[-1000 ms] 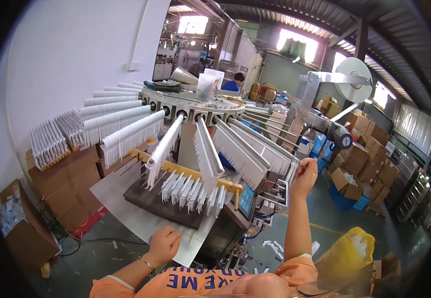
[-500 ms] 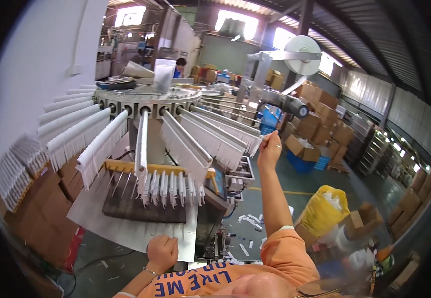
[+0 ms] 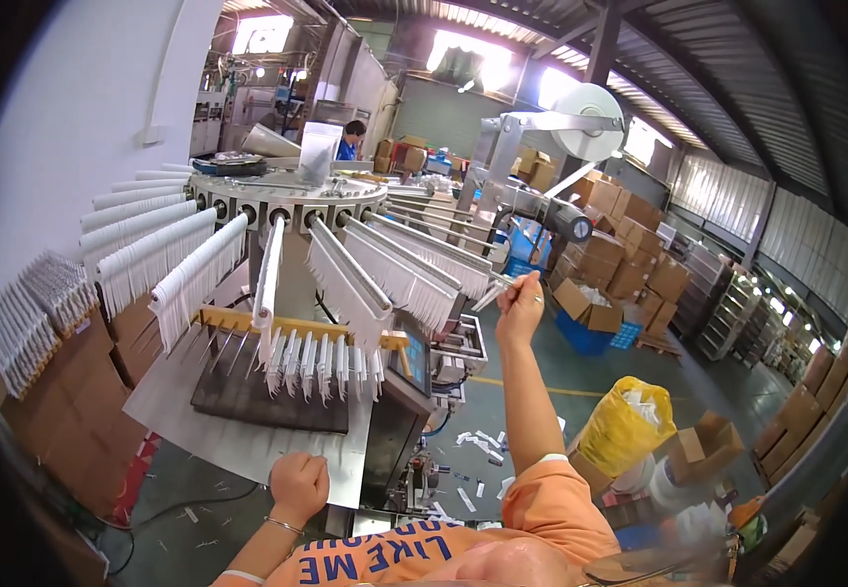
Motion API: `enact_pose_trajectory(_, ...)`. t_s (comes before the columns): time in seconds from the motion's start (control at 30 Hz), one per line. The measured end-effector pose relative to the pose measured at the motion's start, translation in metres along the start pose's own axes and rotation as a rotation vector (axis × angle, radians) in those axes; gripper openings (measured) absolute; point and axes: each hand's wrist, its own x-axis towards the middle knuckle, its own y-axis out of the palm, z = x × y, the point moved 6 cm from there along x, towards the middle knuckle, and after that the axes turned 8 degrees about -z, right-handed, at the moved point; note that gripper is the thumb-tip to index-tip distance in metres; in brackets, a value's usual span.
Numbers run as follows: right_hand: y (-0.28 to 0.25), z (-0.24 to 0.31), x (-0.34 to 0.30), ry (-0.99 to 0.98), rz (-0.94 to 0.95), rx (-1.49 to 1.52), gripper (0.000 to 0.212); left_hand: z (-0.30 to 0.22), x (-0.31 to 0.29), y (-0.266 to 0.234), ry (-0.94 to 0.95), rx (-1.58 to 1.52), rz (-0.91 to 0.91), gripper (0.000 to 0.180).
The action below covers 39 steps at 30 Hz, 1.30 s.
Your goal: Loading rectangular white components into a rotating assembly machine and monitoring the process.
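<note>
Right hand (image 3: 522,305) still pinches 1 strip-hung rod (image 3: 422,245), keeping work there; left hand (image 3: 299,486) stays fisted near the metal sheet's (image 3: 238,445) front edge.

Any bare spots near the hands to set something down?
Bare: near strip of grey metal sheet, between flat black pad and left hand. Crowded: yellow bar rack, hung with thin white strips; right hand at white-draped metal rods.

The right hand (image 3: 522,305) is pinching a thin piece (image 3: 505,282) that is showing too small to identify. The left hand (image 3: 299,484) is hiding its palm behind curled fingers. The rotary carousel (image 3: 282,211) is concealing the co-worker's (image 3: 348,149) lower body. At the lower edge, a dark-edged translucent object (image 3: 654,567) is blurring beyond naming.
</note>
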Motion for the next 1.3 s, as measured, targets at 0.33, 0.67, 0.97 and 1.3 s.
enact_pose_trajectory(0.33, -0.152, 0.109, 0.005, 0.075, -0.283, 0.232, 0.041, 0.013, -0.008, -0.002, -0.237, -0.051, 0.06, 0.005)
enact_pose_trajectory(0.67, -0.196, 0.066, -0.192, 0.274, -0.47, 0.03, 0.042, -0.136, 0.087, 0.041, 0.573, -0.515, 0.329, 0.043)
enact_pose_trajectory(0.97, -0.049, 0.046, -0.326, 0.429, -0.116, -0.317, 0.052, -0.056, 0.03, 0.049, -0.353, -1.179, 1.512, 0.054)
enact_pose_trajectory(1.3, 0.112, 0.027, -0.464, -0.383, 0.232, -1.18, 0.035, 0.002, 0.045, 0.008, -1.117, -1.886, 1.303, 0.028)
